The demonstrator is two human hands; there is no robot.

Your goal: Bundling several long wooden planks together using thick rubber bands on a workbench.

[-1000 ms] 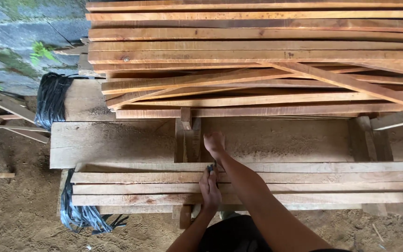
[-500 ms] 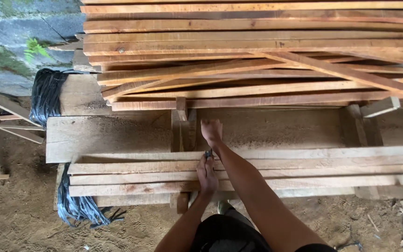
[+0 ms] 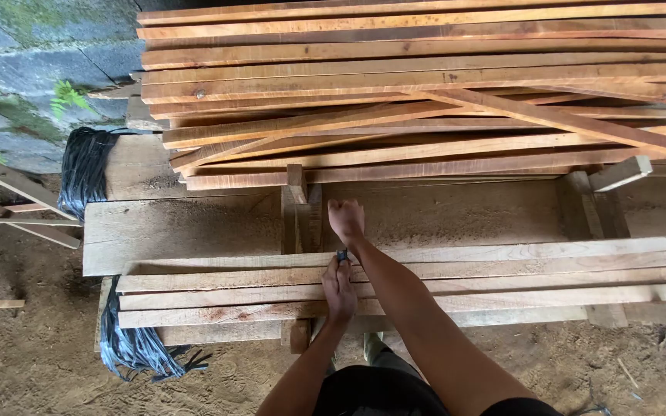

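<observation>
A small dark marking tool (image 3: pixel 341 254), too small to be identified further, is pinched in the grip of the left hand (image 3: pixel 339 286), whose fingers are closed together around it; the tool is held roughly upright with its tip set down on the pale wooden slats (image 3: pixel 502 271) directly beneath the grip. The long axis of these slats runs left to right across the view, several being laid side by side and touching along their edges on the rough wooden desk (image 3: pixel 194 223), whose bare, dusty top is seen just beyond the grip. The right hand (image 3: pixel 346 219) is placed just beyond the left hand, its fingers curled into a fist with the knuckles resting at the far edge of the slats; whether anything is enclosed in that grip cannot be told. Immediately to the left of the right hand, a short upright wooden block (image 3: pixel 296 206) is seen standing on the desk. Well beyond both hands, a tall stack of reddish-brown wooden planks (image 3: pixel 425 69) is piled, most lying parallel to the slats and a few crossed at an angle. Far to the left of the grip, bundles of black plastic strapping (image 3: pixel 85 166) hang over the desk's end, above a bare dirt floor (image 3: pixel 25 354).
</observation>
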